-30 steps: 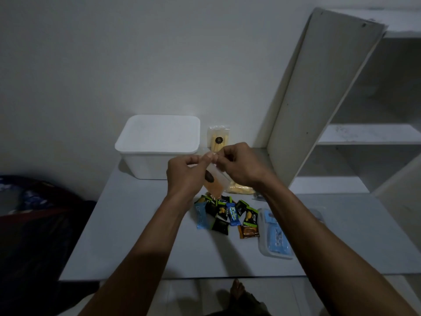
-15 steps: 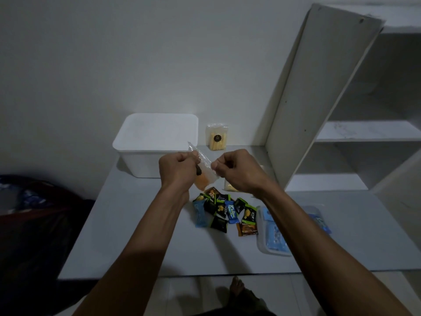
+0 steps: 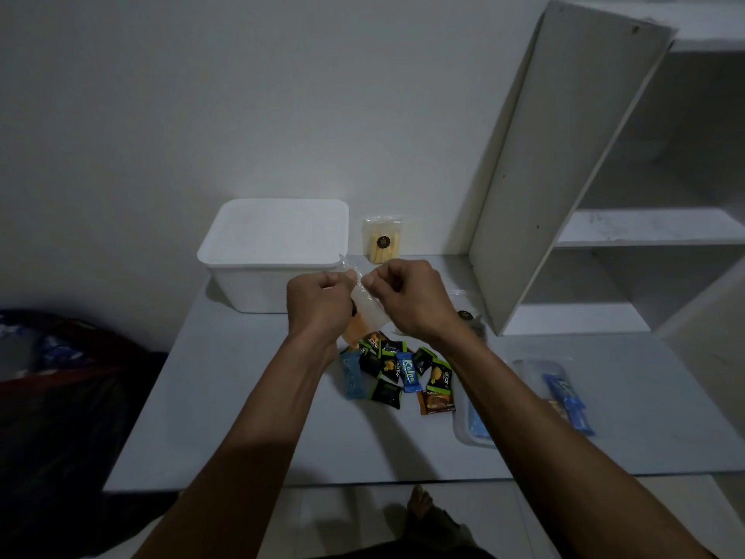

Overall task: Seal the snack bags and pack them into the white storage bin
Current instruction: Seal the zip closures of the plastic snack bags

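Note:
Both my hands hold a clear snack bag (image 3: 365, 312) with orange contents above the table. My left hand (image 3: 320, 302) pinches its top edge on the left and my right hand (image 3: 407, 300) pinches the same edge on the right. The white storage bin (image 3: 274, 256) stands behind my hands at the table's back left, its lid on. A second clear bag of pale yellow sticks (image 3: 382, 244) leans against the wall beside the bin. Another clear bag (image 3: 467, 316) lies partly hidden behind my right wrist.
Several small wrapped snacks (image 3: 399, 373) lie in a heap on the grey table (image 3: 225, 417). A clear tray with blue packets (image 3: 564, 393) sits at the right. A white shelf unit (image 3: 564, 163) stands at the back right. Dark bags (image 3: 60, 389) lie left of the table.
My hands with the orange bag have stayed at about the same spot; my fingers have shifted along the bag's top edge and the bag now hangs lower between them.

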